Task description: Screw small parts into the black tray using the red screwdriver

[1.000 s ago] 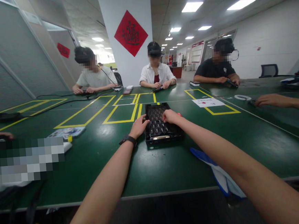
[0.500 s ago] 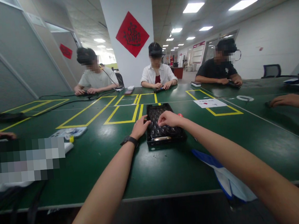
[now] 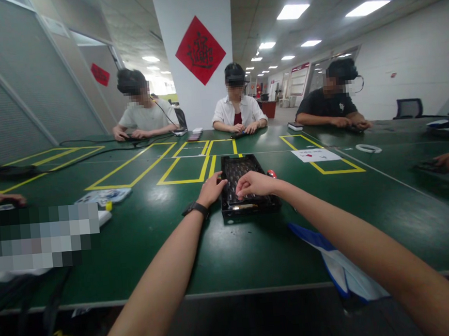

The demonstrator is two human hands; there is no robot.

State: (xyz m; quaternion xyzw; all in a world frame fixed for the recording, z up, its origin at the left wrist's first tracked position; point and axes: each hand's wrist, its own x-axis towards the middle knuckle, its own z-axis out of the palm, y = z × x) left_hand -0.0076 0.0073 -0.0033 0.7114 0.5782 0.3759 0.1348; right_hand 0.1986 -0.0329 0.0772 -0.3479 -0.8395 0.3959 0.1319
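Note:
A black rectangular tray (image 3: 233,208) lies on the green table in front of me, its inside covered with rows of small dark compartments or parts, too small to tell. At its left edge, my left hand (image 3: 211,188) grips the side, thumb on the rim; a dark band circles that wrist. Over the tray's lower middle, my right hand (image 3: 257,184) has thumb and fingertips pinched together close to the surface. Whatever is between those fingertips is too small to make out. A light-coloured strip (image 3: 243,206) lies along the tray's near end. Beside the right wrist shows a red object (image 3: 272,174), partly hidden.
A blue-and-white cloth-like item (image 3: 341,262) hangs over the near table edge under my right forearm. A printed sheet (image 3: 316,155) and a white ring (image 3: 368,148) lie right. Several people work around the table. Yellow tape (image 3: 109,187) marks the far half; cables run left.
My right hand has shifted slightly down and left over the tray, still pinched. My left hand stays at the tray's left edge. At the far right, another person's hand has moved rightward.

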